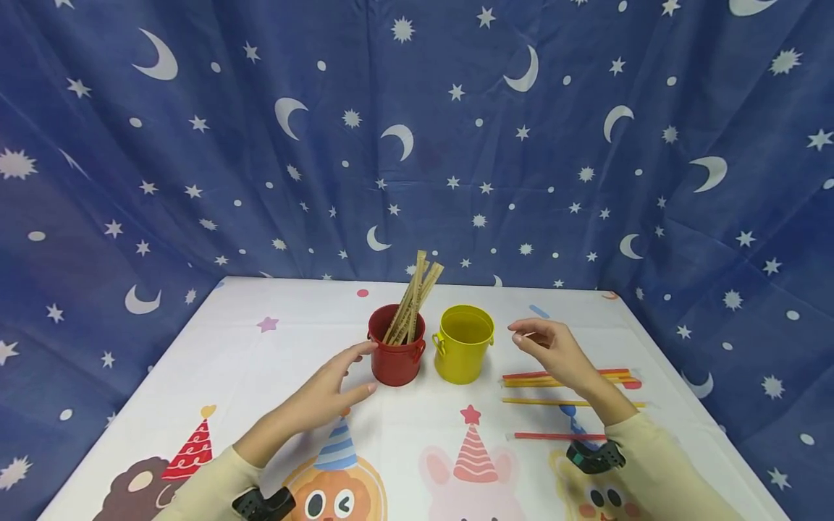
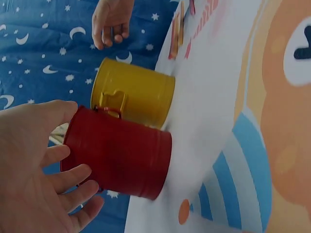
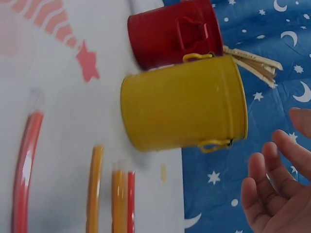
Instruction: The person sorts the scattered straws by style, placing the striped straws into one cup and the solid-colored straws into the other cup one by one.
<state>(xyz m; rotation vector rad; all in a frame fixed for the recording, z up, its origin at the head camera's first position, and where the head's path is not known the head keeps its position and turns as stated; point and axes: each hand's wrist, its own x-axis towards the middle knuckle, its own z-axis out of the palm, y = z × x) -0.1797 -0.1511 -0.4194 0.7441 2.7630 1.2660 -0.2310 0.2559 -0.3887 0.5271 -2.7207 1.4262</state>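
Note:
A red bucket point(image 1: 395, 365) stands upright on the table, with several tan paper-wrapped sticks point(image 1: 412, 300) leaning in it. My left hand point(image 1: 326, 394) is at its left side, fingers spread and loosely bent, fingertips right at the rim. In the left wrist view the red bucket point(image 2: 119, 153) fills the space just past those fingers. Beside it is a yellow bucket point(image 1: 461, 354), whose visible inside holds nothing. To the right of that one my right hand point(image 1: 550, 351) hovers with relaxed fingers, apart from the bucket and holding nothing.
Several red and orange straws in clear wrappers lie at the right, under and near my right forearm, among them an orange straw point(image 1: 544, 401) and a red straw point(image 1: 554, 436). A white cloth with cartoon prints covers the table point(image 1: 313, 318). A blue star-patterned curtain point(image 1: 417, 217) hangs behind.

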